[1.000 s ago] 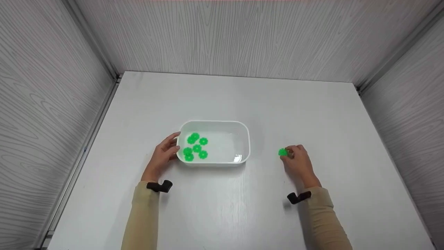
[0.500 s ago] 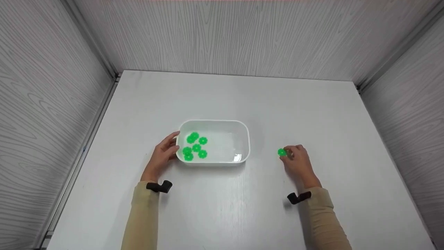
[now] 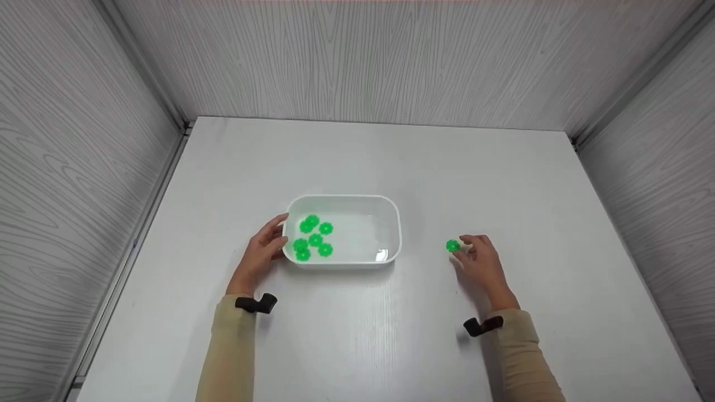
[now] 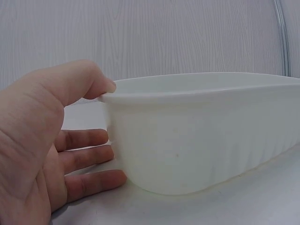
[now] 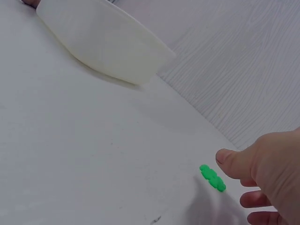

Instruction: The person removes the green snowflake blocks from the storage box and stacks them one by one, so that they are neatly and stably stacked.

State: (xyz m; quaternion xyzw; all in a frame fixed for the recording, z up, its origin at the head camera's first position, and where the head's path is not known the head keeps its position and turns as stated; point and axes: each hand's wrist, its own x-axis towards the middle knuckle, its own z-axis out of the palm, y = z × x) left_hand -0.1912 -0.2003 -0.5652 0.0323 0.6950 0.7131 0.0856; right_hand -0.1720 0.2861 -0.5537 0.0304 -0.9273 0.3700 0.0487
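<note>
Left hand (image 3: 260, 251): grips the left end of the white plastic tub, thumb bent over the rim, 3 fingers beside the outer wall in the left wrist view.
White plastic tub (image 3: 360, 231): stands upright on the white table (image 3: 357, 346), rounded rectangular, long side running left to right.
Green flower-shaped discs in tub (image 3: 315, 240): 7, gathered toward the left end, some overlapping.
Right hand (image 3: 481, 263): grip released, thumb and index finger parted, nothing pinched.
Single green disc (image 3: 452, 245): level, face up, just ahead of the right thumb and index finger, well to the right of the tub; apart from the thumb in the right wrist view; cannot tell about contact with the tabletop.
Wrists: 2 black camera mounts (image 3: 256, 303), beside the cuffs of beige sleeves (image 3: 226, 349).
Surround: pale wood-grain panels (image 3: 357, 61) behind and at 2 sides.
</note>
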